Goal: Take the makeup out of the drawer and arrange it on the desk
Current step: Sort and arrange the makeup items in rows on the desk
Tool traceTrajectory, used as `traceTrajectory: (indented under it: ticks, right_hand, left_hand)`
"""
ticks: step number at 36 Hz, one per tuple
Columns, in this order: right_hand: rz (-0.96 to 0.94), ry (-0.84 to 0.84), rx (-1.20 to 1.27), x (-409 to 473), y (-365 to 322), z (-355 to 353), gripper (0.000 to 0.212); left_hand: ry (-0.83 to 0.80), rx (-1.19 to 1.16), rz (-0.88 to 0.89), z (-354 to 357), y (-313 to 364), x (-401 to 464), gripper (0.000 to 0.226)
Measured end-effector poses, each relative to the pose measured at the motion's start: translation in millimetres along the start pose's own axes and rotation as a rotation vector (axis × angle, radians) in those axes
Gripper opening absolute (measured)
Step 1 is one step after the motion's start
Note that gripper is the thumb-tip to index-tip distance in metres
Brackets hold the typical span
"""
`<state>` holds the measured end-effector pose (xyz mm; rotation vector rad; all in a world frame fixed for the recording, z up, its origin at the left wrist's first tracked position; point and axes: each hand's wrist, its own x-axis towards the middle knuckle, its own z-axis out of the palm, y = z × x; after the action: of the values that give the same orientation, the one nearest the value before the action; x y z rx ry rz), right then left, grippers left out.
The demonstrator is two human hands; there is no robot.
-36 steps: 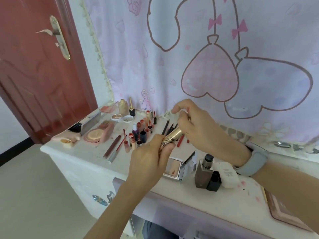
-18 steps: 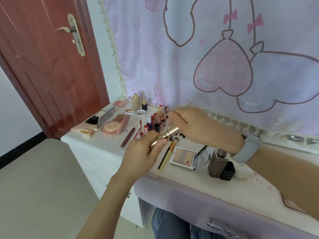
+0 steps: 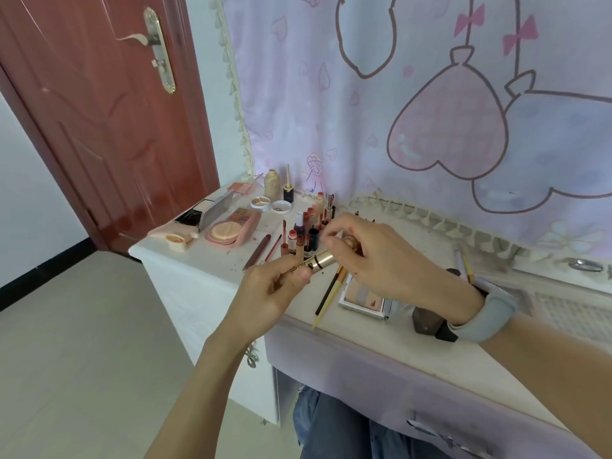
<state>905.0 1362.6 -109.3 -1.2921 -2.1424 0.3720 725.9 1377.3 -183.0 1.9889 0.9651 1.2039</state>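
Both hands meet above the worktop [image 3: 205, 276]: the left hand [image 3: 270, 293] grips a gold tube [image 3: 311, 264], tilted, and the right hand's [image 3: 381, 256] curled fingers pinch its far end, perhaps a cap. Below them lie two brushes [image 3: 329, 291] and an open palette [image 3: 362, 298]. Lip tubes [image 3: 303, 235] stand clustered just behind, compacts [image 3: 228, 230] farther left.

Your right hand [image 3: 381, 260] covers gold tube [image 3: 318, 261] cap end. Print on tube too small for you to read. Dark bottle [image 3: 425, 321] top hidden behind wrist. Drawer [image 3: 430, 409] cut off by bottom edge.
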Motion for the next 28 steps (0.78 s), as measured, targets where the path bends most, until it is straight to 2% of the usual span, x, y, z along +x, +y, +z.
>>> traceTrajectory:
  ticks: [2, 4, 8, 11, 19, 24, 28]
  right_hand:
    - [-0.037, -0.056, 0.009, -3.7, 0.4, 1.0, 0.012]
    - [-0.072, -0.103, -0.006, -7.2, 2.4, 2.1, 0.007]
    - [-0.151, -0.114, -0.035, -16.4, 10.4, 4.2, 0.011]
    - [-0.131, -0.056, 0.039, -23.4, 18.1, 4.5, 0.014]
    - [-0.068, 0.040, 0.010, -24.7, 27.2, 4.8, 0.016]
    - [-0.064, 0.059, -0.118, -16.8, 36.3, -15.2, 0.019]
    - [-0.023, 0.089, -0.108, -12.1, 47.6, -37.6, 0.020]
  left_hand:
    - [-0.051, -0.166, -0.081, -2.2, -2.2, -2.1, 0.033]
    - [-0.111, -0.267, -0.147, -4.8, -4.8, -3.0, 0.033]
    - [-0.236, -0.333, -0.302, -13.6, -13.0, -6.6, 0.037]
    - [-0.246, -0.331, -0.363, -17.7, -20.1, -11.0, 0.039]
    - [-0.207, -0.284, -0.352, -11.1, -21.4, -12.3, 0.042]
    - [-0.172, -0.300, -0.349, -3.4, -15.9, -2.2, 0.044]
    - [-0.162, -0.293, -0.315, 8.4, -8.2, 12.1, 0.041]
